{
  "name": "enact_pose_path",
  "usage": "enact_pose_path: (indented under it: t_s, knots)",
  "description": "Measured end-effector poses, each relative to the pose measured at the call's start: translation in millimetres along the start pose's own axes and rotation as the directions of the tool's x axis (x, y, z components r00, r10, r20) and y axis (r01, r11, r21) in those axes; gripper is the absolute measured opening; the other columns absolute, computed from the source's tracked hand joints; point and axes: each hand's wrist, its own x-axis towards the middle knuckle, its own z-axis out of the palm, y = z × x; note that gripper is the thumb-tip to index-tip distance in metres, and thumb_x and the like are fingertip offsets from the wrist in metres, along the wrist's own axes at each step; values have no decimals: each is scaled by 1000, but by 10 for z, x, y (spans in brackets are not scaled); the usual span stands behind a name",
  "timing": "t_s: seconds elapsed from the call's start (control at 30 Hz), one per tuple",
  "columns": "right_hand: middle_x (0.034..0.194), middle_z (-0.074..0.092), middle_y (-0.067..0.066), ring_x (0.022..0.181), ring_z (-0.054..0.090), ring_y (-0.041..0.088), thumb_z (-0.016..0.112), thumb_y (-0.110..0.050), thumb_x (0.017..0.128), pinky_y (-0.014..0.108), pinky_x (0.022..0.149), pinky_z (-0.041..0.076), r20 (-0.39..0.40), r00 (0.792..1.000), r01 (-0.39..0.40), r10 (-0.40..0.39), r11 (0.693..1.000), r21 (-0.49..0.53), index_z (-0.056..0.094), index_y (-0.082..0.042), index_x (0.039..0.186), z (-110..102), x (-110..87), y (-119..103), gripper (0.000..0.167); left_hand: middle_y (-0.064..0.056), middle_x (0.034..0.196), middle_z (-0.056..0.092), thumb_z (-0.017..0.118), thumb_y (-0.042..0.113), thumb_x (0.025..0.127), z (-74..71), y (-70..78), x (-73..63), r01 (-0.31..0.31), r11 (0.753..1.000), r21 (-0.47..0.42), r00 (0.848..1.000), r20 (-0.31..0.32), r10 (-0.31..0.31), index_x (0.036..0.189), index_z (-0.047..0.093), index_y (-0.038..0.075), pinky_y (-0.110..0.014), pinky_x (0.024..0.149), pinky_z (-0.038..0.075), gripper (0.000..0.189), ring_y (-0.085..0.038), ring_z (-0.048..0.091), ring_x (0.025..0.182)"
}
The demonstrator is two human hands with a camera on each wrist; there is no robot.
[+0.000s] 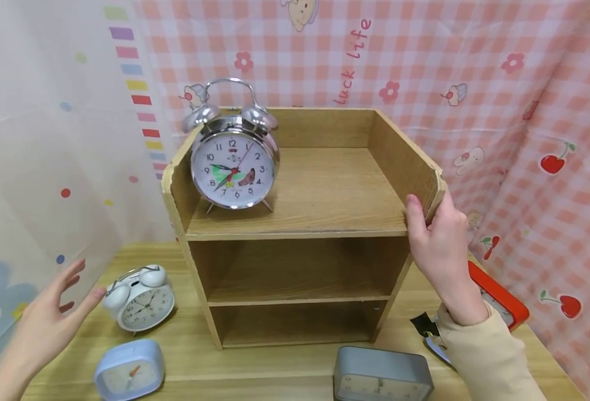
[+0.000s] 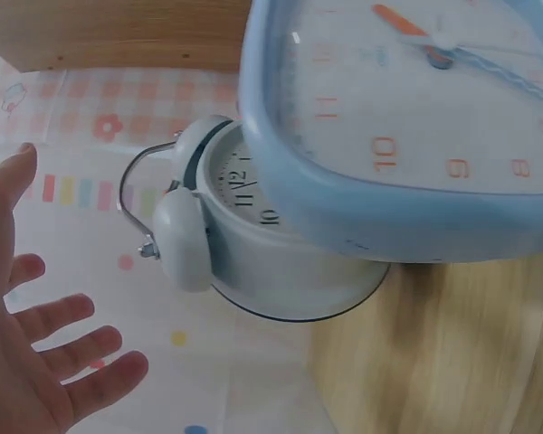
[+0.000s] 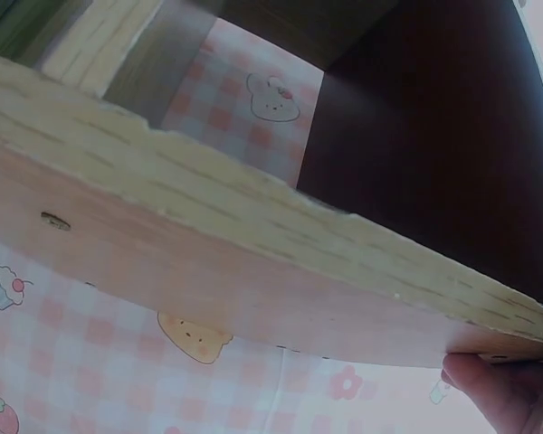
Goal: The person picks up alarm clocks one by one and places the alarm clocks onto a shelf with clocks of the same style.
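Note:
My right hand (image 1: 442, 250) grips the front edge of the right side panel of a small wooden shelf (image 1: 330, 184), thumb on the inside and fingers round the outside. In the right wrist view, fingertips (image 3: 493, 384) show against that panel. On the shelf's top board, at the left, stands a silver twin-bell alarm clock (image 1: 235, 170). My left hand (image 1: 47, 320) hovers at the left, fingers spread and holding nothing. Just right of its thumb is a white twin-bell alarm clock (image 1: 144, 306) on the table. A light blue clock (image 1: 129, 372) stands in front of the white one.
A grey box-shaped clock (image 1: 382, 373) stands at the table's front, right of centre. Behind my right forearm lies a red clock (image 1: 517, 306), partly hidden, with a small black-and-blue item (image 1: 425, 326) near the sleeve. Checked cloth (image 1: 315, 61) hangs behind the shelf.

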Motion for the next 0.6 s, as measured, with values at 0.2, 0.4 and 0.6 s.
enact_pose_path:
  t_s: [0.2,0.4,0.6]
  knots:
    - [91,73,29,74,45,-20,59,-11,103,2,72,37,-14,1000,3,-3,1000,12,62,14,122,-5,5,-11,31,-29,165,40,70,33,102,67,-16,66,-42,999,19,998,57,41,167,26,10,-13,80,57,82,-57,44,137]
    - [90,73,30,75,45,-21,60,-10,102,2,72,37,-23,1000,16,-16,1000,14,62,15,119,16,0,-11,30,-38,160,39,71,34,101,184,-10,106,-51,998,30,990,131,46,166,23,3,-73,95,49,87,-64,48,131]
    - [90,73,29,75,46,-19,60,-10,103,2,71,38,-24,1000,12,-12,1000,11,63,14,119,14,-2,-12,29,-41,154,44,73,40,99,268,-15,185,-59,996,70,981,187,45,164,26,-2,-77,91,48,91,-68,52,124]
